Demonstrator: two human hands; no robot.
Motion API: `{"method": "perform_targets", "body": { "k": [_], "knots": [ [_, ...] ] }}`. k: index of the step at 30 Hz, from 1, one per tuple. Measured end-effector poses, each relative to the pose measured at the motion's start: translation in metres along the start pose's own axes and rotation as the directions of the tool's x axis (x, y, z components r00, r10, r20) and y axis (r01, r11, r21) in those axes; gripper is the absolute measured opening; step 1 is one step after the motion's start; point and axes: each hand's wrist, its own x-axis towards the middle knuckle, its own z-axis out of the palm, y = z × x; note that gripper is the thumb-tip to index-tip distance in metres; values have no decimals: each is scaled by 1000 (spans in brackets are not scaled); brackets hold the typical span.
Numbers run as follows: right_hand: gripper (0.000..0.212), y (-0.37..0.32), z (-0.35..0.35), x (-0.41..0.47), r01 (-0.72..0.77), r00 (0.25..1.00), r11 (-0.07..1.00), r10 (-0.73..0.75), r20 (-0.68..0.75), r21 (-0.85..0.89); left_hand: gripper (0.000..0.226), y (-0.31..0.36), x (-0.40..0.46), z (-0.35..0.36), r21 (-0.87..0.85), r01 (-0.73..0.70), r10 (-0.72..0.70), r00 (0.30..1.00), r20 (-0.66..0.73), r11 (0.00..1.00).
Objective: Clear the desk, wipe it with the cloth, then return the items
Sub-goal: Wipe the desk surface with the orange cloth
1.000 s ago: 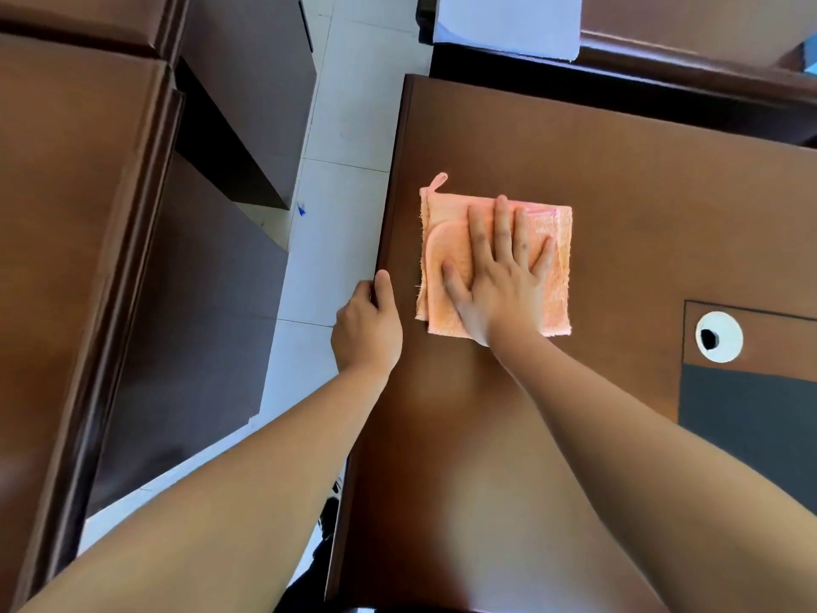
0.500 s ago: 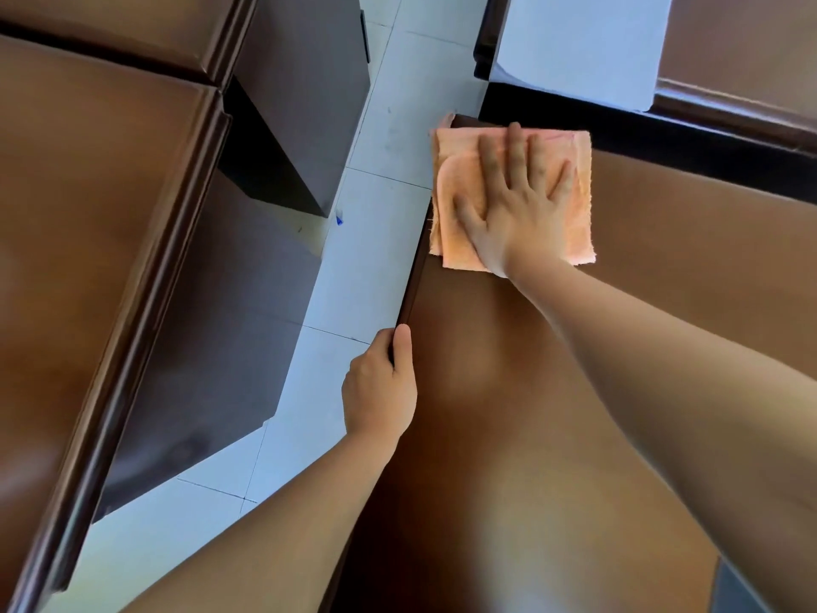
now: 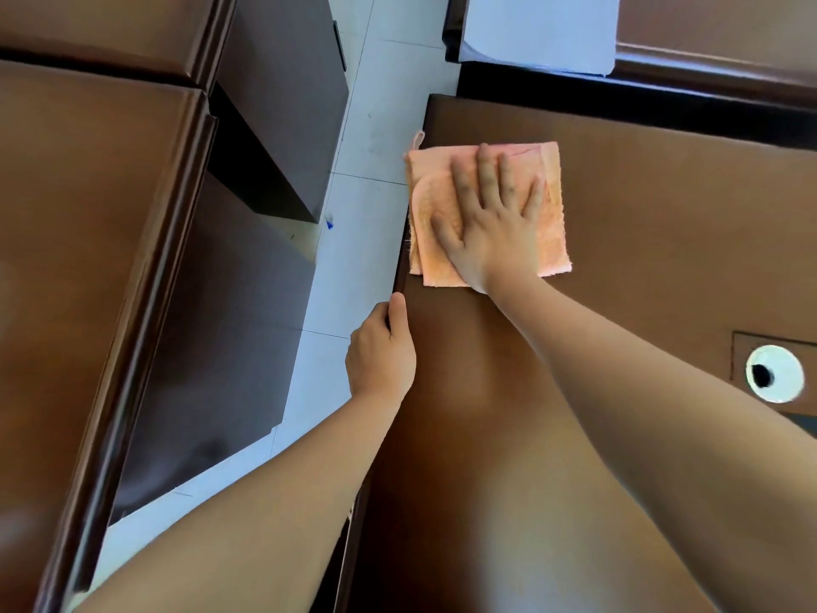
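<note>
Your right hand [image 3: 490, 227] is pressed flat on the peach cloth [image 3: 552, 205] at the surface's [image 3: 663, 223] left edge, mid-frame, while your left hand [image 3: 382, 353] grips that edge just below.

two bare forearms and hands [image 3: 490, 223], no sleeves
</note>
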Motion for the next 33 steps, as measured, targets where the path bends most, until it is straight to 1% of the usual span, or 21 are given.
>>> {"method": "perform_targets", "body": {
  "k": [3,5,6,8,9,10,12,16,19,24,26,28,31,33],
  "knots": [
    [79,-6,4,-43,-43,999,999,43,-9,-5,50,-2,2,1,-26,17,-16,1000,27,1000],
    [78,-12,8,-73,-83,996,997,83,-15,2,47,-1,2,-1,-100,45,-38,997,74,994],
    [78,-16,10,-89,-101,995,995,100,-20,-1,46,-1,2,-3,-176,63,-45,993,106,982],
    [78,-25,15,-120,-132,991,991,131,-34,-11,47,-2,1,-9,-382,110,-47,984,171,918],
    [78,-31,18,-136,-144,989,989,143,-42,-15,45,-4,-1,-13,-459,132,-44,979,197,879],
    [78,-35,21,-152,-159,986,987,158,-55,-16,41,-6,-4,-18,-494,134,-25,975,220,859],
    [78,-46,28,-182,-188,979,982,186,-82,-15,36,-11,-15,-28,-479,112,32,959,281,871],
    [79,-68,38,-238,-227,970,974,225,-93,-16,40,-42,-52,-47,-388,76,82,923,376,918],
    [80,-85,42,-280,-244,967,970,243,-76,-14,38,-64,-76,-63,-367,104,62,908,414,924],
    [80,-111,49,-340,-261,964,965,260,-57,-5,34,-86,-95,-78,-344,237,-28,856,515,908],
    [81,-120,51,-359,-256,966,967,256,-41,-7,35,-90,-99,-79,-343,256,-35,843,536,904],
    [82,-127,51,-365,-263,964,965,263,-31,-15,38,-94,-102,-78,-351,285,-50,833,551,892],
    [81,-133,46,-353,-309,951,951,309,-19,22,38,-103,-108,-75,-397,369,-98,824,559,840],
    [78,-136,46,-346,-309,951,951,310,-17,8,37,-109,-115,-71,-410,379,-114,834,540,830]
  ]
}}
